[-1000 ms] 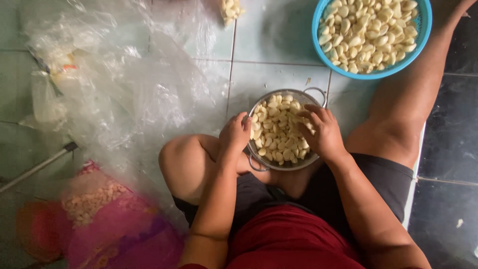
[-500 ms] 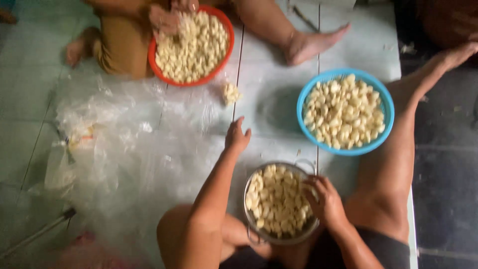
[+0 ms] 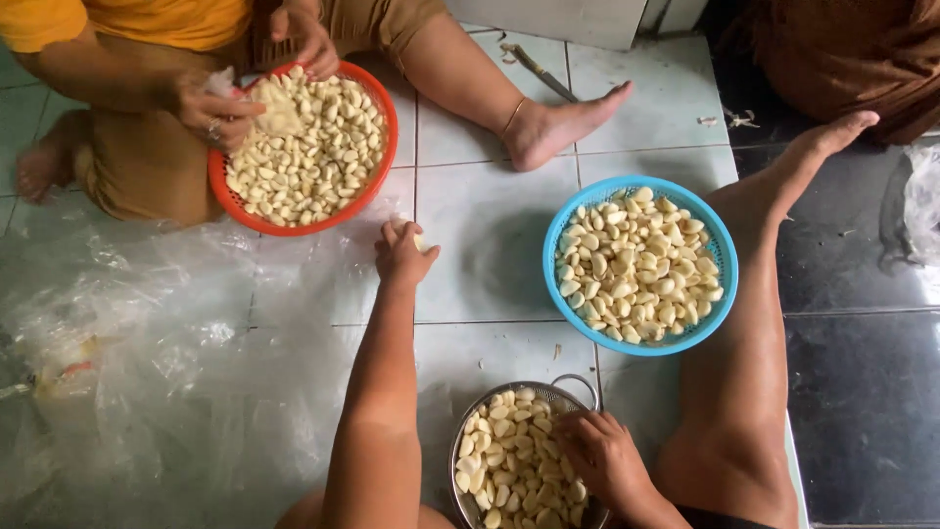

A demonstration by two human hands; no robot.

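My left hand [image 3: 401, 255] is stretched forward over the tiled floor, fingers closed around a few peeled garlic cloves [image 3: 421, 241] lying near the red basket. My right hand [image 3: 602, 456] rests in the metal colander [image 3: 578, 390] of peeled garlic cloves [image 3: 504, 460] in front of me, fingers curled on the cloves at its right side. A blue basket [image 3: 636, 188] full of garlic stands to the right of my left hand, beside my outstretched leg [image 3: 754, 323].
Another person sits opposite with both hands in a red basket [image 3: 377, 186] of garlic; their bare foot [image 3: 563, 122] lies on the tiles. Crumpled clear plastic sheeting [image 3: 147, 362] covers the floor at left. A knife [image 3: 537, 71] lies at the far side.
My left hand left the colander and reached forward to the loose cloves by the red basket. The view tilted up, bringing the other person and the red basket into sight.
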